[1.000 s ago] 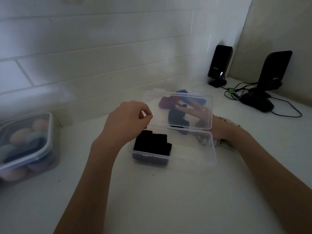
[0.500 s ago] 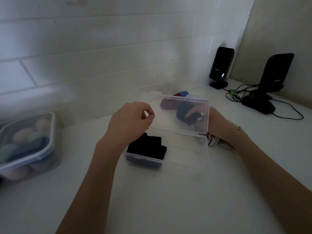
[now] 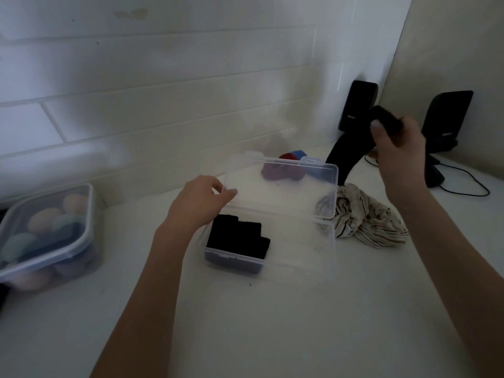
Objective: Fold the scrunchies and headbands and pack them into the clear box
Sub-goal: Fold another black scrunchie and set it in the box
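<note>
Since half a second ago, the right hand (image 3: 399,148) has come out from behind the raised lid (image 3: 283,186) and lifted a black headband (image 3: 343,156) up and to the right of the clear box (image 3: 272,257). It now grips one end of the band, fingers curled round it, while the rest hangs down in a dark curve toward the far right corner of the lid. Meanwhile the left hand (image 3: 200,201) has shifted from a loose pinch to the lid's left edge, where thumb and fingertips touch it, apparently steadying it upright.

Inside the box, folded black pieces (image 3: 237,237) fill the left end; the right part looks free. Behind the lid, a dark red scrunchie (image 3: 275,173) and something blue (image 3: 298,154) lie on the desk (image 3: 272,323), and a striped fabric piece (image 3: 365,216) lies just beside the box's right end.

What matters next is that the headband hangs with its long axis roughly vertical, up and to the right of the box, while the box's long axis runs left to right. I judge it must be folded before it fits, and the free end hangs nearer the box than the gripped one. Being on the lid, the left hand would have to let go and cross to the right to catch that end.

A lidded tub of pastel sponges (image 3: 43,236) sits at the far left, and two black speakers (image 3: 357,105) stand far right.
</note>
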{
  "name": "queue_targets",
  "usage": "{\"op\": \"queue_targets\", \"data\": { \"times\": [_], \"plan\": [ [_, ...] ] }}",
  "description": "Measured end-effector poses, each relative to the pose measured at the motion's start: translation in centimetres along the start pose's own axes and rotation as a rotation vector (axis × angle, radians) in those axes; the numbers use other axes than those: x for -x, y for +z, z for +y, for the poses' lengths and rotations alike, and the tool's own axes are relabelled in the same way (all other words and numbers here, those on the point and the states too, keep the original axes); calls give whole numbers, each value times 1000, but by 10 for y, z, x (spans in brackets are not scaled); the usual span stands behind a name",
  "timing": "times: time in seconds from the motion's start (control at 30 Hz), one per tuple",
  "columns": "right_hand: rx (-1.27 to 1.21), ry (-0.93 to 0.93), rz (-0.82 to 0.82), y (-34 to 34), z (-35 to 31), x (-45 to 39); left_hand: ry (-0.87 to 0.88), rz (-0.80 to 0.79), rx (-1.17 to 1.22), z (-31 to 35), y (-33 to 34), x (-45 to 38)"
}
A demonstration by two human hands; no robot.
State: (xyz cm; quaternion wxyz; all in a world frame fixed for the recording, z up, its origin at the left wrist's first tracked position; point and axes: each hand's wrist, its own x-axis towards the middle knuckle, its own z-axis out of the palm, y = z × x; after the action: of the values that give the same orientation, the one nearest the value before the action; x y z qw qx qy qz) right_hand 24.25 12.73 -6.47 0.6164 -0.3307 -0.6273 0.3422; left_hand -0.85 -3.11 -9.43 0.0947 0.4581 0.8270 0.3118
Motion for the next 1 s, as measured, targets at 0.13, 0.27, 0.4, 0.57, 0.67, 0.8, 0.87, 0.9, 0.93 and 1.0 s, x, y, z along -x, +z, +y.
{"op": "queue_targets", "data": {
  "times": [0.13, 0.27, 0.4, 0.57, 0.67, 0.8, 0.87, 0.9, 0.93, 1.0],
  "plan": [
    [-38, -135, 39, 0, -25, 1, -70, -86, 271, -2, 1, -1],
    [-8, -255, -1, 5, -42, 7, -47, -62, 251, -1, 7, -4],
    [18, -342, -1, 8, -56, 12, -56, -95, 243, 0, 11, -4],
    [-42, -375, -79, 17, -66, 23, -2, 46, 68, 0, 10, -3],
    [-29, -235, -262, 29, -58, 33, 21, 324, 23, 7, 9, 6],
    [-101, -40, -418, 42, -49, 46, 248, 300, 439, 30, 3, 16],
    [-121, -13, -456, 48, -48, 51, 311, 26, 689, 44, 4, 22],
    [-125, -16, -463, 50, -48, 52, 324, -132, 766, 49, 7, 25],
    [-140, -19, -461, 52, -47, 53, 330, -264, 799, 52, 11, 28],
    [-209, 0, -464, 55, -46, 54, 327, -391, 782, 54, 18, 33]
  ]
}}
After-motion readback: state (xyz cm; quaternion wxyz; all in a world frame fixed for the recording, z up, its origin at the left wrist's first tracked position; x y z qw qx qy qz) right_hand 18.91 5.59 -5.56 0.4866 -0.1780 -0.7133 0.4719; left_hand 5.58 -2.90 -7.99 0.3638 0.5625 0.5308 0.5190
